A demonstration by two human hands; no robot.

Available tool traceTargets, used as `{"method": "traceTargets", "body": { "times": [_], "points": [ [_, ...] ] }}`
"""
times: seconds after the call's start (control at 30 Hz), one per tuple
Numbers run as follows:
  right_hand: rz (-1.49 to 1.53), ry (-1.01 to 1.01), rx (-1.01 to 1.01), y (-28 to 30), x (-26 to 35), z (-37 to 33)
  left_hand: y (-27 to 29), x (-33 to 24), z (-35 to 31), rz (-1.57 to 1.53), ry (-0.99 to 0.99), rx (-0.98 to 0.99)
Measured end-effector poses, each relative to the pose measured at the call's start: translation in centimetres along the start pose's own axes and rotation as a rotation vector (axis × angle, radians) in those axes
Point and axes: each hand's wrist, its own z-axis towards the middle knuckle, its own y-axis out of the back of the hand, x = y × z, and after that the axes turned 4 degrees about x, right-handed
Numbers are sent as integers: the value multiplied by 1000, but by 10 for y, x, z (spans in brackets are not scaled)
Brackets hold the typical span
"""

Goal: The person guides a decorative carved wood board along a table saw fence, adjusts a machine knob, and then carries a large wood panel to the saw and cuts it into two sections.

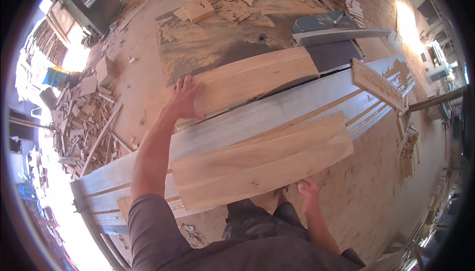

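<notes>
A pale wooden panel (257,80) lies lengthwise beyond a dark slot, on the far side of the long metal machine table (133,157). My left hand (184,102) rests across its left end, with fingers spread and the thumb toward the slot. A second wide wooden panel (267,162) lies nearer to me on the metal table, its near edge overhanging toward my body. At that edge, right of the middle, my right hand (308,191) has its fingers curled against the wood. Some fingertips of this hand are hidden by the panel.
A slim wooden fence (380,84) lies across the table's right part. Behind it stands a grey curved guard (341,36) beside a green metal part (321,22). Wood offcuts (198,11) sit on the dusty far surface. A scrap heap (86,117) covers the floor at left.
</notes>
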Motion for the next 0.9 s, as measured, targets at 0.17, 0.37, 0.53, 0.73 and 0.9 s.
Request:
{"method": "traceTargets", "body": {
  "times": [0.17, 0.37, 0.53, 0.73, 0.9],
  "points": [
    [118, -76, -1, -57, 3, 12, -6, 62, -46, 28, 41, -33],
    [288, -131, 100, -37, -27, 15, 14, 118, -212, -29, 207, -120],
    [236, -309, 153, -38, -23, 32, -37, 107, -428, -103, 593, -136],
    [168, -431, 114, -38, 1, 38, -145, -32, -637, -360, 1127, -18],
    [218, -433, -5, -34, 2, 34, -212, -121, -672, -384, 1292, -5]
  ]
}}
